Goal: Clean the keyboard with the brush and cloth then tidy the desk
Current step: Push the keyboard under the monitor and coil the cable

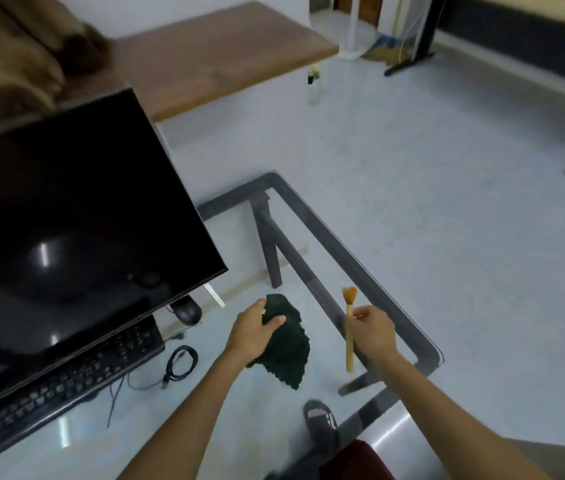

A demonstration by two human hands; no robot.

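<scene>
My left hand (252,332) grips a dark green cloth (286,348) that hangs down over the glass desk (326,216). In my right hand (369,329) I hold a small wooden brush (349,327) upright, its orange bristles pointing up, near the desk's right edge. The black keyboard (62,379) lies at the lower left of the desk, partly under the monitor, well to the left of both hands.
A large black monitor (73,216) fills the left side. A black mouse (188,311) and a coiled black cable (180,363) lie between keyboard and cloth. Through the glass I see the desk's legs and my sandalled foot (321,424). A brown table (218,53) stands behind.
</scene>
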